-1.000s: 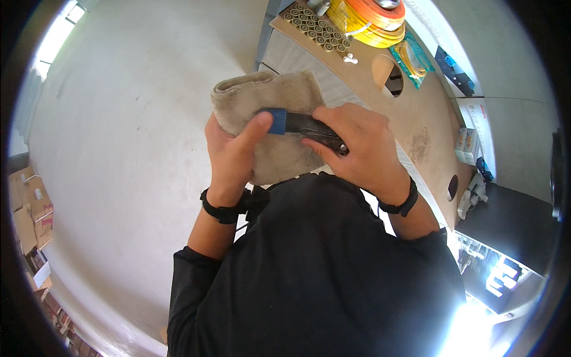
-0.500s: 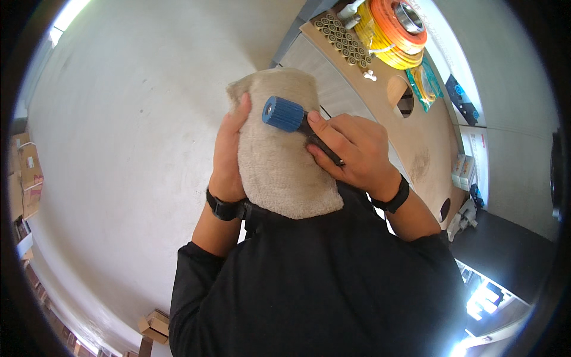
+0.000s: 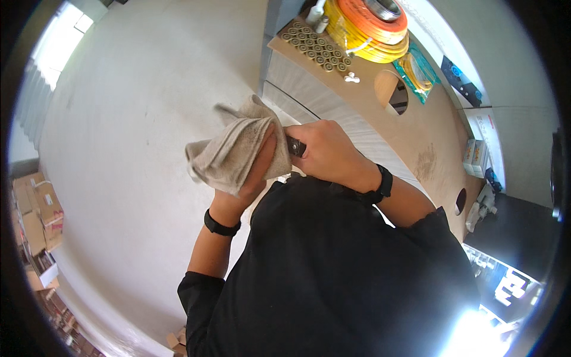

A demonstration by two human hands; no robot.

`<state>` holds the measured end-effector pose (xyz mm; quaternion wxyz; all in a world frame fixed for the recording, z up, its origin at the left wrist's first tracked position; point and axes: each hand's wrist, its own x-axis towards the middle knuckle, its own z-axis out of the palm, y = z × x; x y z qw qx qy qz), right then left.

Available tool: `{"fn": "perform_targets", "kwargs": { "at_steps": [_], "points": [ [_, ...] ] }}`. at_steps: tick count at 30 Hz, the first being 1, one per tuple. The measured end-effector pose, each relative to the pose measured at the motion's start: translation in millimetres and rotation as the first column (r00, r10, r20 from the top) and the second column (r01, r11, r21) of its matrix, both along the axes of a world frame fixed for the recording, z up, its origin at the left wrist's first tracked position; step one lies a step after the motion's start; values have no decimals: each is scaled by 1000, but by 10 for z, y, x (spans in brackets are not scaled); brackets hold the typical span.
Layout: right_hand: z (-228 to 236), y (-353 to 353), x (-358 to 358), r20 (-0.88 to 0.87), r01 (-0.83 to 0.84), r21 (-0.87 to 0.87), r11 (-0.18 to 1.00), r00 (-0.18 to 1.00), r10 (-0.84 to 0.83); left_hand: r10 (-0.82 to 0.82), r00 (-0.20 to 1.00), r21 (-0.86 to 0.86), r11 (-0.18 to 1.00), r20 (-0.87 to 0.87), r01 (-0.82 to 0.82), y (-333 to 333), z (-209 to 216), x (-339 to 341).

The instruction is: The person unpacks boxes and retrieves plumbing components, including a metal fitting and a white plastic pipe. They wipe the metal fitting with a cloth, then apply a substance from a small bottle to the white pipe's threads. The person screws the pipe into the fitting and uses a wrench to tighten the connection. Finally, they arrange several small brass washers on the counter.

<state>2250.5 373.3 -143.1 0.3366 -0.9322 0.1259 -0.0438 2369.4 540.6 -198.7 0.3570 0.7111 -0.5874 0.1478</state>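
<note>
A beige cloth (image 3: pixel 229 152) is bunched and folded in my left hand (image 3: pixel 257 178), whose fingers are partly covered by it. My right hand (image 3: pixel 327 152) is closed round the black handle (image 3: pixel 295 146) of a hand tool, just right of the cloth. Only the end of that handle shows; the tool's blue ribbed head, seen earlier, is hidden now, and the cloth appears wrapped about that side. Both hands are close together in front of my chest, above the floor.
On the right stands a brown worktop (image 3: pixel 416 137) with round cut-outs. It bears rows of small cylindrical metal parts (image 3: pixel 315 49), yellow and orange coiled hose (image 3: pixel 375 35), a bagged yellow coil (image 3: pixel 417 72) and small white boxes (image 3: pixel 474 157). Cardboard boxes (image 3: pixel 38 208) are stacked at far left.
The cloth went from spread flat under the tool to bunched in my left hand. The tool's blue head has gone out of sight, and my right hand has turned and shifted left.
</note>
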Motion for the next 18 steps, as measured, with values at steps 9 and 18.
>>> {"fn": "perform_targets", "kwargs": {
  "at_steps": [9,18],
  "points": [
    [-396,-1471,-688,-87,368,258,893,930,-358,92,970,450,893,-224,19,-687,-602,291],
    [-830,-2973,-1002,170,569,0,822,810,-560,285,947,617,775,-152,-134,-1218,-633,359]
  ]
}}
